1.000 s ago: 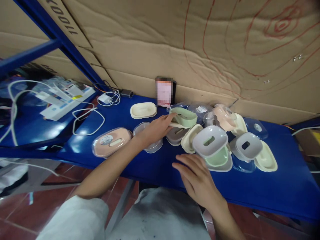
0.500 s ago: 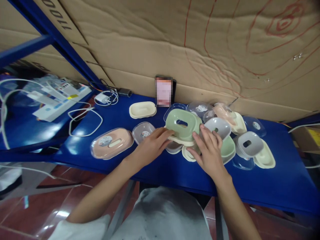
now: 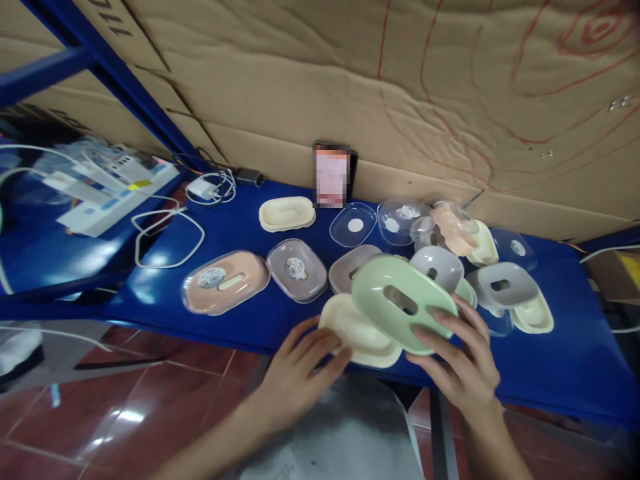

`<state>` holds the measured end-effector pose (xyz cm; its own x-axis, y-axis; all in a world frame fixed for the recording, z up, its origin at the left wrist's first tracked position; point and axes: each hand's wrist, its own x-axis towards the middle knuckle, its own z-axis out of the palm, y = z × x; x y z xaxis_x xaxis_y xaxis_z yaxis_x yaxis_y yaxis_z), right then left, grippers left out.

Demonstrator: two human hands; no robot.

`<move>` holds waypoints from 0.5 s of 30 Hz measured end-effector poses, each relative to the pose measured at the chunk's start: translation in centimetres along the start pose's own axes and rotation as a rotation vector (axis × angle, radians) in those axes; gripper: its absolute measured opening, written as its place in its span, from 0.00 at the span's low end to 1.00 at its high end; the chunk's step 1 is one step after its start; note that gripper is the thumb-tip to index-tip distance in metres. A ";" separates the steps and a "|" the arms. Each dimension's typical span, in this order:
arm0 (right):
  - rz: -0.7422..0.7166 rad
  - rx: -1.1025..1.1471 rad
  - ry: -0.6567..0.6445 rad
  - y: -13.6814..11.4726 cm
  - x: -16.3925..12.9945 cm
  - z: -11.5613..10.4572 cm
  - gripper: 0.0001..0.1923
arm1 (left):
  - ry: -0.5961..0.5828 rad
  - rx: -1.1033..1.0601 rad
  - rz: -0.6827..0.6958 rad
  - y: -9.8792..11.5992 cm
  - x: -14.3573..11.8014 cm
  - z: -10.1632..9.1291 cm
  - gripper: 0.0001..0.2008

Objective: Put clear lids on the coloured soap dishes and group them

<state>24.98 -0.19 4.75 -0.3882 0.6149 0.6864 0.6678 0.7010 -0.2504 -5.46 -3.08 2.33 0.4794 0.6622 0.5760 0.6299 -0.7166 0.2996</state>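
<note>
Lower centre of frame: right hand (image 3: 463, 370) grips the green slotted soap-dish insert (image 3: 403, 303), fingers clamped on its near edge, tilted for fitting. Left hand (image 3: 300, 370) pinches the cream tray (image 3: 357, 333) beneath, steadying it. Since half a second ago, both pieces have come off the blue table (image 3: 550, 370) pile toward the body.

Two hands (image 3: 295, 373), one phone (image 3: 333, 175), and roughly fifteen soap-dish parts (image 3: 400, 300).

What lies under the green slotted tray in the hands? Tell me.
A cream tray sits under the green slotted tray, its left end gripped by the left hand. Its right part is covered.
</note>
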 end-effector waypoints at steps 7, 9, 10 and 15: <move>0.351 0.072 0.395 -2.0 -10.3 1.3 0.21 | -0.105 -0.043 0.017 1.8 -4.2 3.0 0.10; 0.315 0.114 0.314 -2.8 -12.3 1.8 0.21 | -0.103 -0.078 -0.005 1.5 -4.7 3.6 0.12; 0.285 0.138 0.233 -3.0 -12.9 2.0 0.21 | -0.090 -0.091 -0.021 1.3 -4.8 3.9 0.13; 0.210 0.136 -0.166 -3.0 -13.4 2.4 0.19 | 0.032 -0.116 -0.155 0.4 -5.3 4.9 0.27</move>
<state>26.64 -9.68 -5.34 -0.3571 0.7942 0.4917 0.6573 0.5877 -0.4719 -4.76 -5.82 -4.35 0.3612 0.7604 0.5397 0.6189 -0.6285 0.4712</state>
